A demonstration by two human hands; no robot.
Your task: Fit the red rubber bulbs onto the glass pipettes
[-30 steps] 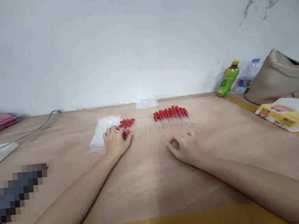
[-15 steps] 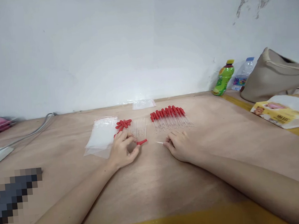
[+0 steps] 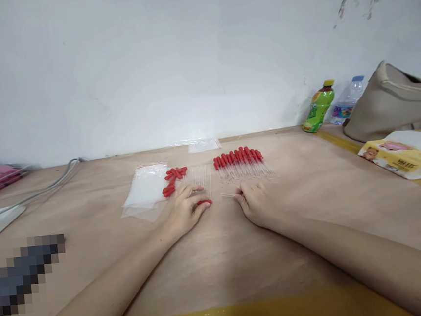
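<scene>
My left hand (image 3: 185,208) pinches a red rubber dropper bulb (image 3: 204,202) between thumb and fingers, its end pointing right. Facing it, my right hand (image 3: 254,201) is closed on a thin clear glass dropper tube (image 3: 227,195), whose free end points left toward the bulb. A small gap separates tube and bulb. Beyond my left hand lie loose red bulbs (image 3: 176,174) and a row of clear tubes (image 3: 196,175). Past my right hand, droppers with red bulbs on their tubes (image 3: 241,161) lie side by side. Clear plastic bags (image 3: 145,186) are stacked to the left.
Against the wall lies another clear bag (image 3: 204,146). On the right are a green drink bottle (image 3: 318,108), a water bottle (image 3: 347,100), a beige bag (image 3: 393,105) and a tissue pack (image 3: 404,157). A grey cable (image 3: 56,184) runs along the left.
My left hand has shifted right, and its thumb and fingers now cover more of the bulb. More of the tube shows out of my right hand. The view has moved slightly.
</scene>
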